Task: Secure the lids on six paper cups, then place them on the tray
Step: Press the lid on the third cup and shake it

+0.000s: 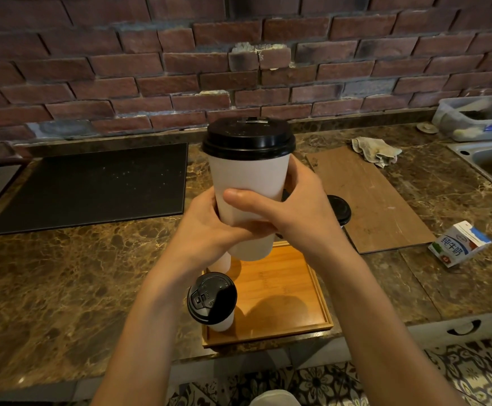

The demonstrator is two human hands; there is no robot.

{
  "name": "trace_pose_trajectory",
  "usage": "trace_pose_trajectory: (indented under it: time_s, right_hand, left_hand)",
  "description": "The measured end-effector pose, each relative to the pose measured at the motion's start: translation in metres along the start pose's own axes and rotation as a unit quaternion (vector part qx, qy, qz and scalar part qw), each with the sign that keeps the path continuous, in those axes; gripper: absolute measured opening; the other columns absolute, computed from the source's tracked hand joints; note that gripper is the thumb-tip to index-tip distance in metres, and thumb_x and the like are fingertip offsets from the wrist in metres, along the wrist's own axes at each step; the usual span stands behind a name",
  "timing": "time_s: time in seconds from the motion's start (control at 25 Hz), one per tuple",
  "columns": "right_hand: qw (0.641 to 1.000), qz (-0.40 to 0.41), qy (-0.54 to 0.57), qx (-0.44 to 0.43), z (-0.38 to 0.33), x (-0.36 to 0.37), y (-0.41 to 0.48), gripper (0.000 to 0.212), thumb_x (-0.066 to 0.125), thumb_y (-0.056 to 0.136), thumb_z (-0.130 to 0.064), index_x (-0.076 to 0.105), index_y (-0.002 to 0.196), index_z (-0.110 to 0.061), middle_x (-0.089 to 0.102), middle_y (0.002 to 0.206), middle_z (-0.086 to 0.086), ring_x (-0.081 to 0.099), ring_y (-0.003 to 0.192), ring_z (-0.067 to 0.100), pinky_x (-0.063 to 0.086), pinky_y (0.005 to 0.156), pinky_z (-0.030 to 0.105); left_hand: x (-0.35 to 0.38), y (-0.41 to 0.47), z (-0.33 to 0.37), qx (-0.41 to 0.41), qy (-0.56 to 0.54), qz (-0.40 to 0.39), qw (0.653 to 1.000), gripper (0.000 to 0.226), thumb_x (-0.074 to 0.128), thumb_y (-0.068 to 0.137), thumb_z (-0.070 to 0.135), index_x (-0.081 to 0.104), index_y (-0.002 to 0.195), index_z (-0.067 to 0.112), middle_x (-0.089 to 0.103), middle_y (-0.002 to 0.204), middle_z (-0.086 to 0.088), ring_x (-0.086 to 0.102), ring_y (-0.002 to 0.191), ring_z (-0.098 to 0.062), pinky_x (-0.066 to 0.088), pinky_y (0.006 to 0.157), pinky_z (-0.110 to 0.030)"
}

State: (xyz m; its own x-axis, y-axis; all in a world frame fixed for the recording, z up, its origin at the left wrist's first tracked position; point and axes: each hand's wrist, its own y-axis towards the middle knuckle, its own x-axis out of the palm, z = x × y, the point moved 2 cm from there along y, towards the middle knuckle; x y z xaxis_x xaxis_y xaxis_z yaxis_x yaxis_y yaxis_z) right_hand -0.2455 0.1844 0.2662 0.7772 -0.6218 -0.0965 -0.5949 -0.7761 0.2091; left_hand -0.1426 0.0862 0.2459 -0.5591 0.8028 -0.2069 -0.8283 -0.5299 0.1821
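Two hands grip one white paper cup [249, 177] with a black plastic lid [247, 136], left hand [203, 230] and right hand [291, 212] both curling fingers [240, 198] round its lower wall, upright above the square wooden tray [297, 303], probably steadying it before set-down.

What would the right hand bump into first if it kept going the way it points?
The white cup, which the right hand is gripping; beyond that, probably the left hand.

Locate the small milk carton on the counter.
In the head view, the milk carton lies at the right of the marble counter, just right of the wooden board and nearer the person than the sink.
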Motion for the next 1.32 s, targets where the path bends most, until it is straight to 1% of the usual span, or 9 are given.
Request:
trace_pose_trajectory:
  time_s: [0.16,0.36,0.48,0.68,0.84,0.92,1.04,1.16,1.32]
  right_hand:
    - [0.997,-0.07,0.026,0.031,0.003,-0.005,0.003,0.061,0.082,0.066,-0.031,0.059,0.121,-0.024,0.07,0.109,-0.005,0.068,0.099,0.009,0.058,0.074,0.024]
    - [0.994,-0.097,0.021,0.037,0.002,-0.008,0.0,0.059,0.081,0.067,-0.03,0.058,0.121,-0.024,0.069,0.108,-0.005,0.068,0.099,0.009,0.057,0.075,0.024]
    - [0.998,-0.058,-0.005,0.038,0.001,0.0,-0.004,0.066,0.082,0.063,-0.038,0.056,0.122,-0.026,0.068,0.106,-0.009,0.067,0.097,0.006,0.06,0.076,0.026]
    - [0.998,0.013,-0.065,0.015,-0.004,0.01,-0.011,0.071,0.088,0.065,-0.04,0.051,0.125,-0.027,0.063,0.109,-0.013,0.061,0.099,0.002,0.055,0.076,0.022]
    - [0.992,0.065,-0.104,0.0,-0.006,0.017,-0.017,0.079,0.085,0.061,-0.049,0.048,0.128,-0.027,0.061,0.113,-0.012,0.058,0.108,0.008,0.054,0.09,0.037]
    - [0.989,0.096,-0.112,-0.001,-0.006,0.022,-0.021,0.084,0.082,0.059,-0.055,0.047,0.13,-0.027,0.06,0.116,-0.01,0.056,0.113,0.012,0.05,0.095,0.042]
    - [0.987,0.107,-0.12,0.003,-0.006,0.022,-0.022,0.083,0.083,0.061,-0.054,0.047,0.13,-0.026,0.061,0.116,-0.009,0.056,0.115,0.014,0.048,0.098,0.043]
    - [0.989,0.091,-0.114,0.009,-0.007,0.017,-0.02,0.081,0.085,0.061,-0.051,0.05,0.13,-0.026,0.062,0.116,-0.011,0.058,0.112,0.011,0.052,0.093,0.042]
    - [0.998,0.047,-0.036,0.025,-0.006,0.008,-0.015,0.073,0.088,0.061,-0.043,0.056,0.124,-0.026,0.067,0.11,-0.011,0.065,0.1,0.004,0.06,0.081,0.035]
  left_hand:
    - [0.0,-0.003,-0.001,-0.005,-0.008,-0.027,1.0,0.055,0.08,0.06,0.022,0.06,0.112,0.024,0.071,0.101,0.007,0.067,0.094,-0.009,0.055,0.073,-0.02]
    - [0.002,-0.006,0.002,0.013,-0.012,-0.044,0.999,0.051,0.08,0.063,0.015,0.06,0.107,0.032,0.071,0.1,0.011,0.067,0.094,-0.007,0.052,0.069,-0.014]
    - [0.004,-0.007,0.002,0.027,-0.016,-0.025,0.999,0.052,0.086,0.059,0.012,0.062,0.103,0.027,0.072,0.095,0.012,0.069,0.088,-0.006,0.052,0.064,-0.013]
    - [0.006,-0.007,0.003,0.034,-0.004,0.016,0.999,0.055,0.077,0.051,0.033,0.061,0.102,0.024,0.071,0.089,0.024,0.067,0.085,0.003,0.05,0.063,-0.008]
    - [0.007,-0.007,0.002,0.04,0.038,0.03,0.998,0.041,0.079,0.065,0.011,0.06,0.097,0.028,0.067,0.085,0.034,0.064,0.083,0.012,0.047,0.061,-0.003]
    - [0.008,-0.009,0.002,0.037,0.05,0.038,0.997,0.031,0.071,0.066,0.019,0.059,0.093,0.029,0.065,0.082,0.037,0.062,0.079,0.016,0.044,0.056,-0.001]
    - [0.01,-0.011,0.001,0.03,0.051,0.037,0.998,0.036,0.071,0.065,0.022,0.059,0.098,0.029,0.065,0.083,0.037,0.062,0.08,0.015,0.045,0.057,-0.001]
    - [0.01,-0.011,0.002,0.035,0.055,0.027,0.998,0.045,0.077,0.069,0.008,0.058,0.107,0.024,0.064,0.086,0.038,0.061,0.084,0.018,0.045,0.06,0.0]
    - [0.007,-0.011,0.006,0.03,0.014,0.008,0.999,0.069,0.083,0.06,0.019,0.056,0.122,0.01,0.071,0.102,0.009,0.067,0.096,-0.002,0.054,0.074,-0.015]
